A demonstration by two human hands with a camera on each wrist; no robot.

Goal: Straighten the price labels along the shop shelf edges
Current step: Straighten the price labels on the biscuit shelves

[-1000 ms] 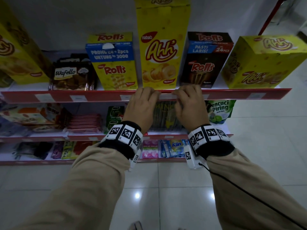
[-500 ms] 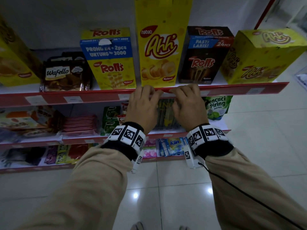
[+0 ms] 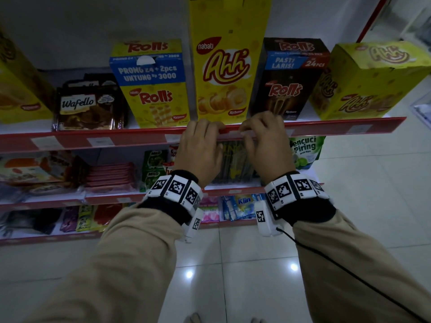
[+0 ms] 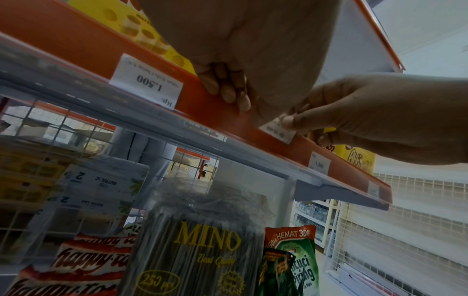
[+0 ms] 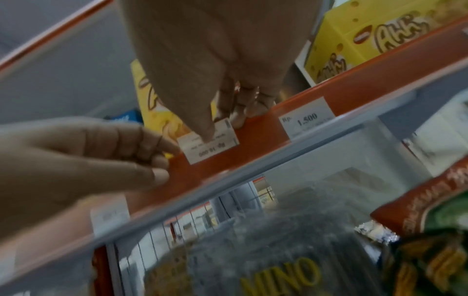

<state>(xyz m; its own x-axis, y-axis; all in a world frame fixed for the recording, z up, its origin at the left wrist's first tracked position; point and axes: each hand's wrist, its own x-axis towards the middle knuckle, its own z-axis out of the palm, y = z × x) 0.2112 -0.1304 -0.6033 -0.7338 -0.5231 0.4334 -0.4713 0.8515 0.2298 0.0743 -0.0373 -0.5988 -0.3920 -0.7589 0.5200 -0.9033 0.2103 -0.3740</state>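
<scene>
- Red plastic, head view: the shelf edge strip runs across the top shelf, and your left hand and right hand sit close together on it, fingers curled over its upper lip, below the tall yellow Ahh box. The label between them is mostly hidden here.
- Left wrist view: your left fingers hook over the strip; your right hand pinches the white price label, which sits tilted on the strip. A 1.500 label lies further along, apart from both hands.
- Right wrist view: your right thumb presses the label's face, fingers behind the strip; your left fingertips touch its near corner. The print reads upside down.
- Step, as judged: one label mid-straightening. The next move calls for a small turn or slide to square it with the strip, without creasing the paper.
- Surroundings: a dim shop, white glossy floor tiles, wire mesh backing, snack packs on the lower shelves.
</scene>
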